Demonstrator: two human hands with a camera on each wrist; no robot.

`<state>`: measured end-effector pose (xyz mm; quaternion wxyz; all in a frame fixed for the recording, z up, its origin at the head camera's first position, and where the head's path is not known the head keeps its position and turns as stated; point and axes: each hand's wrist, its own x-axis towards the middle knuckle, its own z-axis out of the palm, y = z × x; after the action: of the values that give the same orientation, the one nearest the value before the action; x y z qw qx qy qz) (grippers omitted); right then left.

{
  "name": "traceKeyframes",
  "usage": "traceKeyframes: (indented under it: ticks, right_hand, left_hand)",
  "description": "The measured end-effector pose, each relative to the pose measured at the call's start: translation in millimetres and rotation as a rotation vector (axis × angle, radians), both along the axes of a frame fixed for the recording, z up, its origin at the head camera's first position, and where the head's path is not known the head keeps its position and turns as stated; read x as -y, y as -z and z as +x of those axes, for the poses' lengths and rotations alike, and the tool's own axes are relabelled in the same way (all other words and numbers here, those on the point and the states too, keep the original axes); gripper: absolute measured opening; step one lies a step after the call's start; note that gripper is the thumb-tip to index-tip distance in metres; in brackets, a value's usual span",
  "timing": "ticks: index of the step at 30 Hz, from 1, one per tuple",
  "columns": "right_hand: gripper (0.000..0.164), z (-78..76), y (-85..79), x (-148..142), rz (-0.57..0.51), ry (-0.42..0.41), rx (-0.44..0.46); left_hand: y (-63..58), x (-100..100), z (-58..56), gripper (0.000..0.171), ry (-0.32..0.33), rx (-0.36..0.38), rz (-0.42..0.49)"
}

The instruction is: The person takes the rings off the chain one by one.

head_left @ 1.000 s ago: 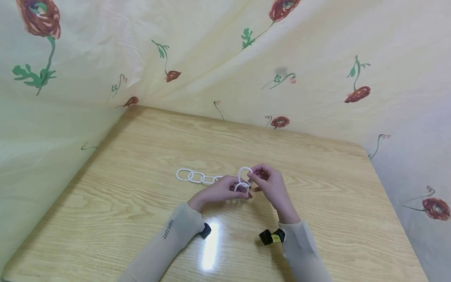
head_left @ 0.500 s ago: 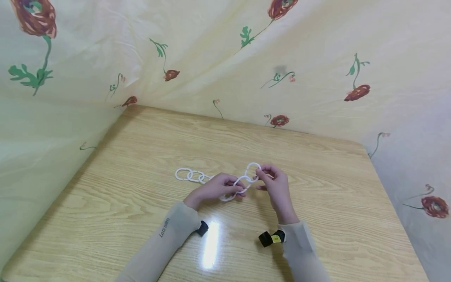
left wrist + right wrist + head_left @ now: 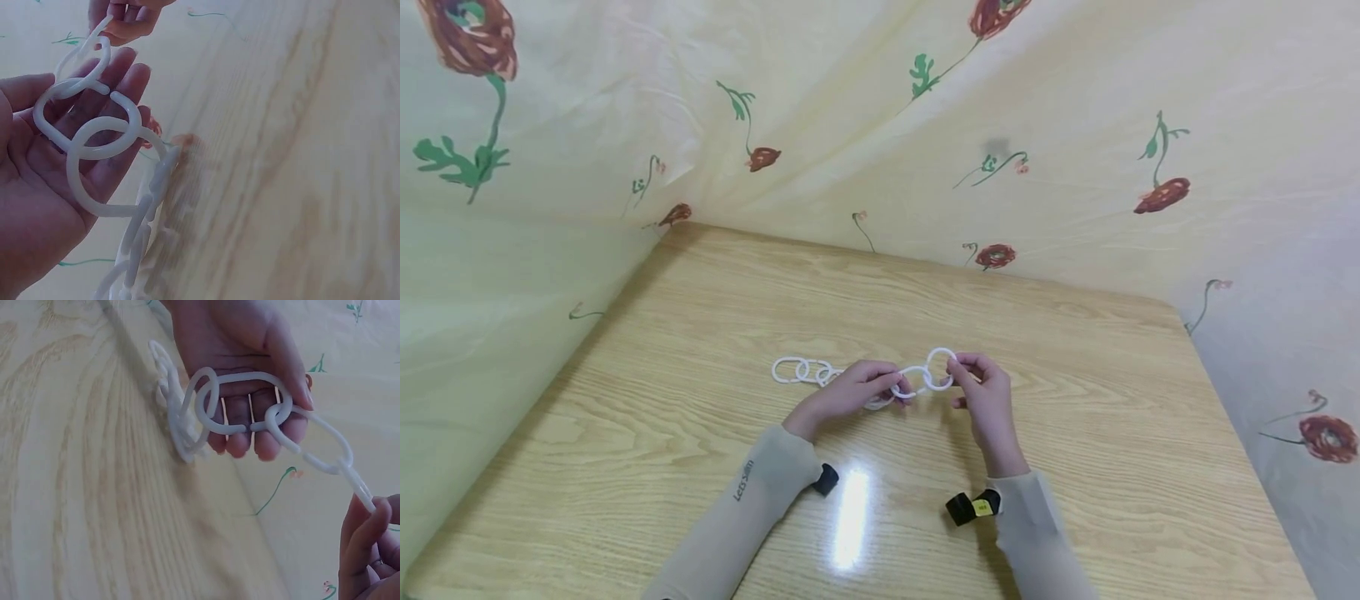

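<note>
A chain of white plastic C-shaped links (image 3: 790,359) stretches between both hands and on to the left. My right hand (image 3: 988,392) pinches the end link (image 3: 355,482) between thumb and fingers, holding it raised. My left hand (image 3: 853,387) has its thumb over the chain near the second link (image 3: 328,428), with the other fingers beneath, loosely extended. Another link (image 3: 74,172) hangs across those fingers in the left wrist view. Small gaps show in several links. From the left hand, the remaining chain (image 3: 175,419) drops to the table, partly hidden behind that hand in the head view.
The wooden table (image 3: 1112,433) spreads around both hands. A flower-patterned cloth (image 3: 850,108) hangs along its back and sides. Black wrist cameras (image 3: 960,508) sit at both cuffs, and a bright light reflection (image 3: 850,517) lies in front.
My right hand has moved slightly right with the end link, drawing the chain out straighter. My left hand has slid left along the chain, so more links show between the hands.
</note>
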<state>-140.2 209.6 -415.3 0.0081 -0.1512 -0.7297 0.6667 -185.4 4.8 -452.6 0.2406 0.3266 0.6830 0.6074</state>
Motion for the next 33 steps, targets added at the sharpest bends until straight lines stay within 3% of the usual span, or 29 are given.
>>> traceKeyframes:
  ticks: [4,10,14,21,33]
  right_hand:
    - [0.019,-1.0,5.8,1.5,0.014,-0.003,0.000]
    - [0.020,-3.2,19.4,2.7,0.086,-0.009,-0.008]
    - [0.020,-4.1,29.4,4.3,0.110,-0.005,-0.010]
    - [0.023,-3.7,38.1,9.1,0.077,-0.010,-0.035]
    - [0.021,-5.5,47.5,15.0,0.018,-0.018,-0.026]
  left_hand:
    - [0.1,1.1,-1.4,0.030,-0.003,0.029,-0.007]
    - [1.7,4.0,-3.0,0.026,-0.066,0.081,-0.072]
    - [6.8,4.3,-3.7,0.027,-0.086,0.128,-0.052]
    - [13.9,4.5,-3.7,0.028,-0.133,0.198,-0.009]
    - [20.2,9.6,-4.2,0.029,-0.209,0.217,0.012]
